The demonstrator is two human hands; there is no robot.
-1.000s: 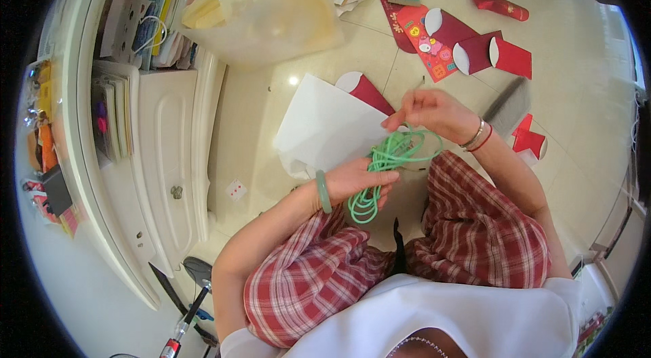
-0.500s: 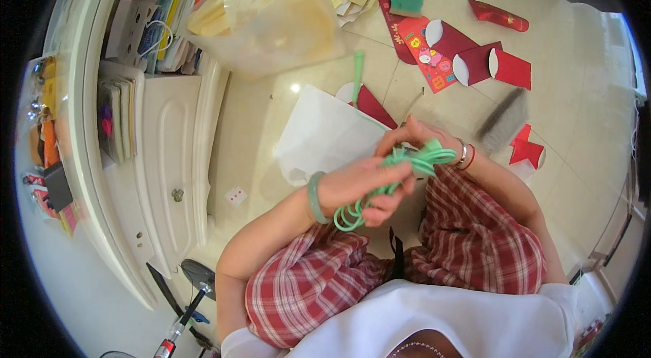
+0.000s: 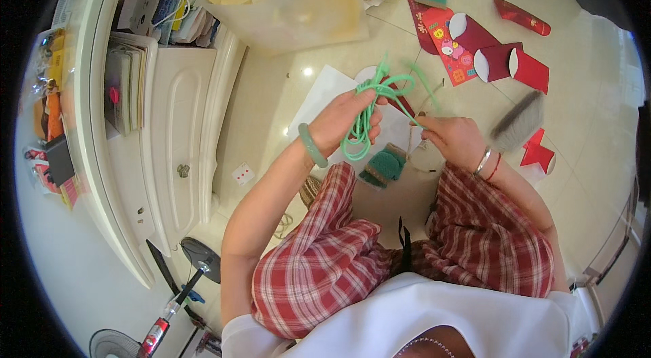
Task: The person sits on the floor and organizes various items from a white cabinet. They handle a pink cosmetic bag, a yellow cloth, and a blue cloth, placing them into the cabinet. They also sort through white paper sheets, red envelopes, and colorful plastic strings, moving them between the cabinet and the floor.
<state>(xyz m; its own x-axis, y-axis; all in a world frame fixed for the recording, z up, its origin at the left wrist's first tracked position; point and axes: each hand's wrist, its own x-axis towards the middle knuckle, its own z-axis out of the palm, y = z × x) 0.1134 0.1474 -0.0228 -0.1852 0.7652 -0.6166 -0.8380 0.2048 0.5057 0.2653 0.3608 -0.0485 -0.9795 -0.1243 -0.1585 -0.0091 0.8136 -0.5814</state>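
A light green jump rope hangs in loose loops from my left hand, whose fingers are closed round the bundle. To its right, my right hand pinches a strand of the same rope, drawn out between the two hands. A blurred green end swings above them. Beneath the hands, a white sheet lies on the floor with a dark red envelope partly hidden behind the rope. A teal knitted piece with a brownish edge, perhaps a glove, lies between my knees.
Red envelopes lie scattered at the far right, near a grey furry item and a red paper piece. A translucent bag stands by the white cabinet. A playing card and a fan are at left.
My hands have moved apart and slightly farther forward. The right hand has gone from the bundle to a strand pulled out rightward. The teal knitted piece has come into sight.
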